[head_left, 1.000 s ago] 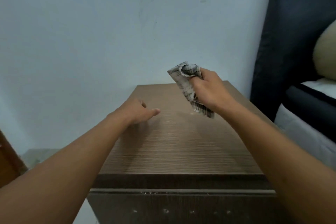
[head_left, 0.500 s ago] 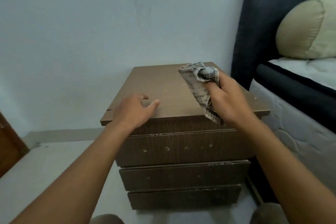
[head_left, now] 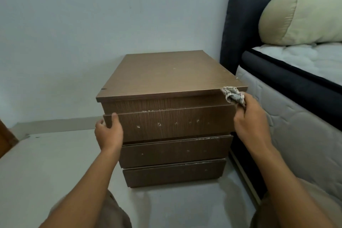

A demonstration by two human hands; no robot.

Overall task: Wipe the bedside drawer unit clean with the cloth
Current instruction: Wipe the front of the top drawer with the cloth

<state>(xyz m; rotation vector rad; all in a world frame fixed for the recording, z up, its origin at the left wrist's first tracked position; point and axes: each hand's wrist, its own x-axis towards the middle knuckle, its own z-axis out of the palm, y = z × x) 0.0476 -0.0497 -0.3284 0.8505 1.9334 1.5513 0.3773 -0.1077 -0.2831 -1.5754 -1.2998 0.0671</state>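
Note:
The brown wooden bedside drawer unit (head_left: 172,76) stands against the pale wall with three drawers. Its top drawer (head_left: 174,124) sticks out a little from the front. My left hand (head_left: 109,132) grips the top drawer's left end, thumb on its upper edge. My right hand (head_left: 249,122) is at the drawer's right end and holds the crumpled checked cloth (head_left: 233,95), which pokes up beside the unit's front right corner. White specks line the drawer's top edge.
A bed with a white mattress (head_left: 299,120) and dark headboard (head_left: 238,24) stands close on the right, with a cream pillow (head_left: 303,13) on it. Grey floor (head_left: 55,163) spreads to the left and in front. My knees show at the bottom.
My view has dropped and pulled back from the top to the unit's front. Both hands came down off the top to the ends of the top drawer, which now sticks out.

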